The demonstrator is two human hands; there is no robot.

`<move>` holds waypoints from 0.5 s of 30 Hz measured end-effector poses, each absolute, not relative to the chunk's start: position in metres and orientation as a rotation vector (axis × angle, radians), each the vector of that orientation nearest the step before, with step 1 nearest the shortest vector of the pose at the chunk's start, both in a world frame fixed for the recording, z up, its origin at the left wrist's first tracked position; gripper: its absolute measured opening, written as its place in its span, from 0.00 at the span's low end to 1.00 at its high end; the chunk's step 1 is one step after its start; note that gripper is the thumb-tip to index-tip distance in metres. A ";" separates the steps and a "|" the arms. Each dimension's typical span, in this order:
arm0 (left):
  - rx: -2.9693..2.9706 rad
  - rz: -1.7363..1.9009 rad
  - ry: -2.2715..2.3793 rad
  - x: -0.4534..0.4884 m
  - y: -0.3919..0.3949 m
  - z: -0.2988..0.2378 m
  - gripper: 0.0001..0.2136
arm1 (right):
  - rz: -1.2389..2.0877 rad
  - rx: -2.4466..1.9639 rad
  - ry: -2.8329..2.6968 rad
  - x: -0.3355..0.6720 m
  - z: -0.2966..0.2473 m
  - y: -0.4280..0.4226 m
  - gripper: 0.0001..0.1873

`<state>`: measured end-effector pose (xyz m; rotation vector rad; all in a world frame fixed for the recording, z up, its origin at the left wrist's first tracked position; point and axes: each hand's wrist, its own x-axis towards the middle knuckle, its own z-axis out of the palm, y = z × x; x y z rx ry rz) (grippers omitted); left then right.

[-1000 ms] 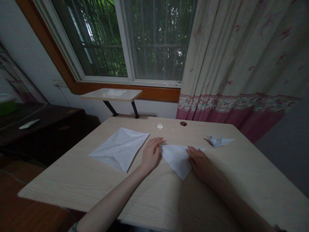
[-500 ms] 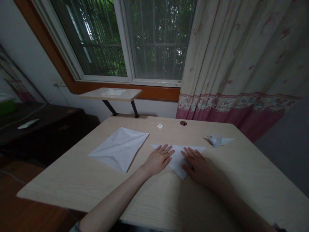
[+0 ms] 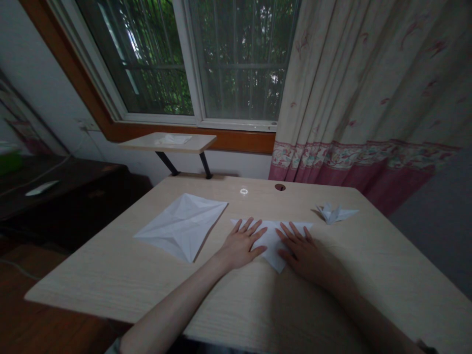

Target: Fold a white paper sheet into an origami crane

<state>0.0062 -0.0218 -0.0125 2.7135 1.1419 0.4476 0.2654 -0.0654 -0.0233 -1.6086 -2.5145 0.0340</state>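
A white sheet folded into a triangle lies on the light wooden desk, its point toward me. My left hand lies flat on its left half with the fingers spread. My right hand presses flat on its right half, fingers stretched out. Neither hand grips anything. To the left lies a creased, unfolded white square sheet. A small folded paper crane sits at the desk's far right.
A round cable hole and a small ring of light mark the desk's far edge. Behind are a small shelf, the window and a patterned curtain. A dark cabinet stands to the left.
My left hand moved from the triangle's left corner onto the paper and spread flat. My right hand slid slightly inward and also flattened on the sheet.
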 end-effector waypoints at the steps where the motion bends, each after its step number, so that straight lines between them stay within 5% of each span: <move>1: 2.719 0.437 1.139 0.006 -0.021 -0.011 0.27 | 0.035 -1.612 -2.517 0.265 -0.023 -0.065 0.29; 15: 2.702 0.442 1.008 0.000 -0.015 0.004 0.36 | -0.147 -1.663 -2.387 0.267 -0.037 -0.061 0.32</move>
